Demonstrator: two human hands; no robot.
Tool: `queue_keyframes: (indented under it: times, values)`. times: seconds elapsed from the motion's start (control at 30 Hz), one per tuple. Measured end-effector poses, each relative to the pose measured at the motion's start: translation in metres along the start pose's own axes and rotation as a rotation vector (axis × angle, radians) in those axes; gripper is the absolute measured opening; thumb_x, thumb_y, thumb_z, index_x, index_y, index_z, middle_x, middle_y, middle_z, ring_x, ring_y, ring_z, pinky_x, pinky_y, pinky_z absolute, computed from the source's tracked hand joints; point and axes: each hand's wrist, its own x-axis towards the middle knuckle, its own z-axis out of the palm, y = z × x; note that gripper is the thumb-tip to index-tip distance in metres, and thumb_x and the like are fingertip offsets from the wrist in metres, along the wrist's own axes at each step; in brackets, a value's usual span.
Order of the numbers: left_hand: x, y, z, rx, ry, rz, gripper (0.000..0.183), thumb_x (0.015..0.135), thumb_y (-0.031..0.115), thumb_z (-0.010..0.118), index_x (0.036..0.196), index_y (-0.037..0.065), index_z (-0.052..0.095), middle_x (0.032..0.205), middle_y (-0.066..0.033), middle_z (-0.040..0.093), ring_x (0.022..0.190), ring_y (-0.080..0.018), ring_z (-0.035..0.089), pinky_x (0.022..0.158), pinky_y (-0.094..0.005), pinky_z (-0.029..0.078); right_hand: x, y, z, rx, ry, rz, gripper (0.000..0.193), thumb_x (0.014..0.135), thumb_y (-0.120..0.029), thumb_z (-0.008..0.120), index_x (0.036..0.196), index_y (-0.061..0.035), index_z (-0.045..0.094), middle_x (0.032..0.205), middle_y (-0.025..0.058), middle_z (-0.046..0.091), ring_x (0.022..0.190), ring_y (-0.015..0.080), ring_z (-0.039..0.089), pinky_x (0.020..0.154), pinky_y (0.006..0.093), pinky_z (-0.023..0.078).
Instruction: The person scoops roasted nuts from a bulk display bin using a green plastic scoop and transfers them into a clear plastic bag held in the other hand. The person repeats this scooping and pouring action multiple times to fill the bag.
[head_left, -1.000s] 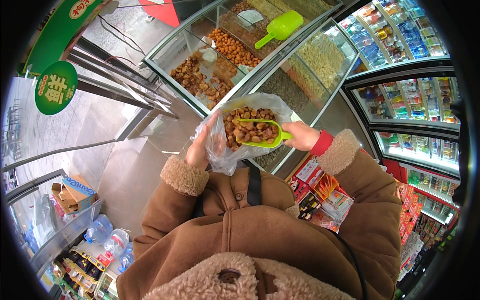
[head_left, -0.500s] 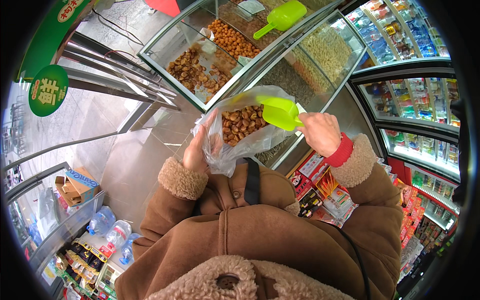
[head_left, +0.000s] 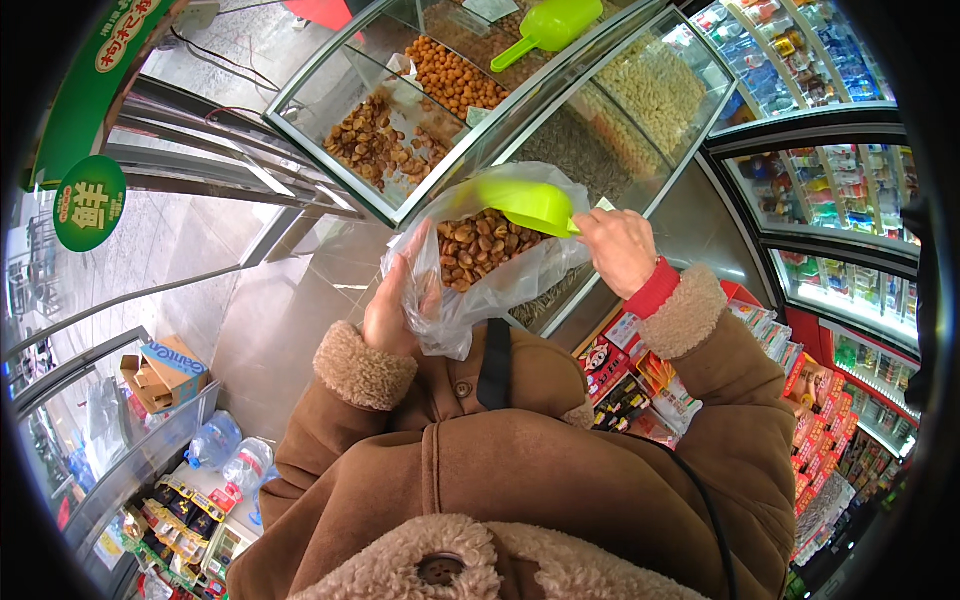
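A clear plastic bag (head_left: pixel 455 318) hangs in front of my chest, its mouth spread wide. My left hand (head_left: pixel 390 305) grips its left side, partly seen through the film. Inside lies a heap of brown broad beans or similar nuts (head_left: pixel 480 250). My right hand (head_left: pixel 620 250) is closed round the handle of a bright green scoop (head_left: pixel 540 208). The scoop reaches over the bag's opening from the right, its bowl tilted above the heap. Whether anything is in the bowl cannot be seen.
Beyond the bag stands a glass-sided bin case (head_left: pixel 400 205) with brown broad beans (head_left: pixel 370 140), orange coated snacks (head_left: pixel 455 75), pale seeds (head_left: pixel 655 95) and another green scoop (head_left: pixel 550 35). Lit drink coolers (head_left: pixel 850 195) line the right. Packaged goods (head_left: pixel 640 375) stand below my right arm; water jugs (head_left: pixel 225 450) at lower left.
My right hand and the scoop have shifted slightly left, further over the bag, and the bowl has turned. My left hand still grips the bag.
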Motion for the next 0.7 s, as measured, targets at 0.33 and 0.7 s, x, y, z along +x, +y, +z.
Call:
queue_keyframes:
  times: [0.33,0.7]
  values:
    - [-0.004,0.004,-0.001,-0.042,0.048,-0.044,0.067,0.091,0.054,0.040,0.144,0.015,0.026,0.061,0.0014,0.041,0.052,-0.0080,0.035,0.049,-0.0197,0.029,-0.014,-0.007,-0.015,0.295,-0.084,0.121,0.017,0.075,-0.009,0.065,0.091,-0.0043,0.059,0.077,0.0138,0.059,0.070,0.0365,0.058,0.059,0.0430,0.046]
    - [-0.006,0.004,-0.008,0.019,0.034,-0.056,0.067,0.091,0.055,0.038,0.145,0.015,0.025,0.060,0.0016,0.040,0.051,-0.0082,0.035,0.048,-0.0196,0.027,-0.019,-0.016,-0.025,0.257,-0.193,0.056,0.014,0.075,-0.014,0.066,0.084,-0.0050,0.060,0.073,0.0118,0.059,0.069,0.0321,0.060,0.059,0.0413,0.048]
